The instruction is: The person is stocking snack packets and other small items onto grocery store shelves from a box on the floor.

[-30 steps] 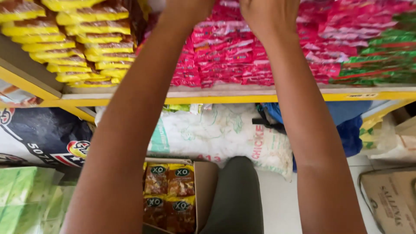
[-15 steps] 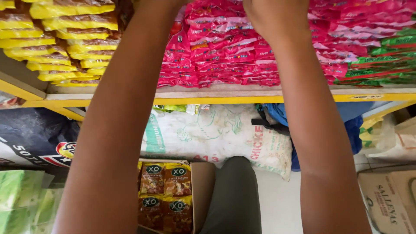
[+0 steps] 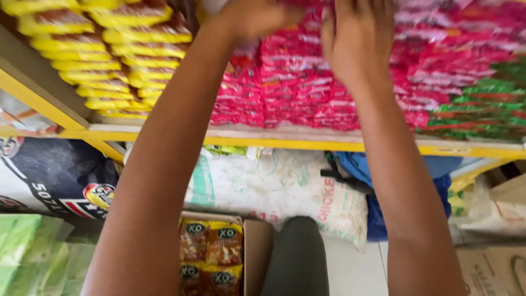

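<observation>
Both of my arms reach up to the shelf [image 3: 307, 143], a yellow-edged board at the top of the head view. My left hand [image 3: 253, 17] lies against the top of the stacked pink packets [image 3: 285, 87]; its fingers are curled, but blur and the frame edge hide them, so I cannot tell whether the grip is clenched on a packet or only resting. My right hand [image 3: 359, 44] is laid flat on the same pink stack, just beside the left, fingers spread and pointing up, grip released, palm pressed to the packets. The pink packets fill the middle of the shelf, with yellow packets [image 3: 96, 60] stacked to their left and green packets [image 3: 482, 107] to their right. Below the shelf lies a white printed sack [image 3: 274, 186], with a dark printed sack [image 3: 49, 175] to its left. Lower still, between my arms, an open cardboard box [image 3: 257, 246] holds yellow-and-brown packets [image 3: 211, 249]. My knee [image 3: 298, 257], in dark cloth, touches the box's right side.
</observation>
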